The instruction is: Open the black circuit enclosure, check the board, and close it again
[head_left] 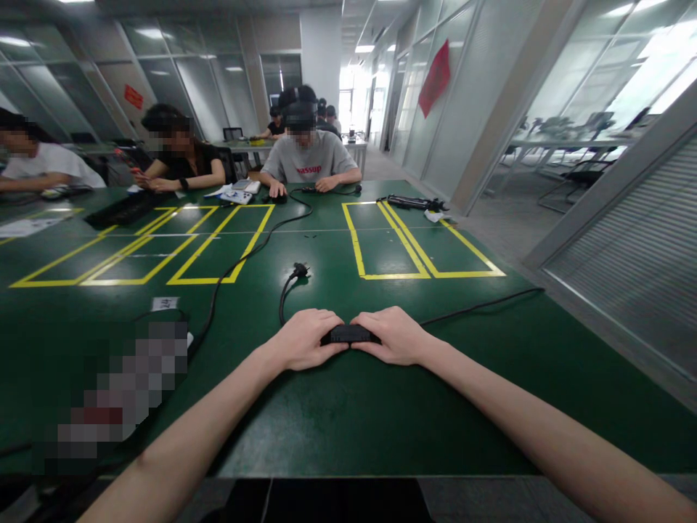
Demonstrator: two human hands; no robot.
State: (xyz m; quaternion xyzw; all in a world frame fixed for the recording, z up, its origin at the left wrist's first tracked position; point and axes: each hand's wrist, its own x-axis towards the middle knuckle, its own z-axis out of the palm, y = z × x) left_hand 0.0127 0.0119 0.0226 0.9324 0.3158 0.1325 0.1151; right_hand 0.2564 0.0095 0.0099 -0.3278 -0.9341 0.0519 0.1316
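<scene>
Between both hands sits a black power adapter (351, 333), a small brick on the green table (305, 428). My left hand (309, 338) grips its left end, thumb on the near side and fingers over the far side. On the right end my right hand (393, 335) has the same hold. The fingers hide both ends of the adapter. A black power plug (299, 270) lies beyond my left hand, its short cord running back toward that hand. From behind my right hand a thin black cable (484, 306) stretches to the table's right edge.
A blurred-out power strip (125, 385) lies at left, with a long black cord (215, 298) crossing the table. Yellow tape outlines (395, 277) mark the tabletop. A folded black tripod (417, 203) rests at the far right. Across sits a person in a grey shirt (310, 156); others sit left.
</scene>
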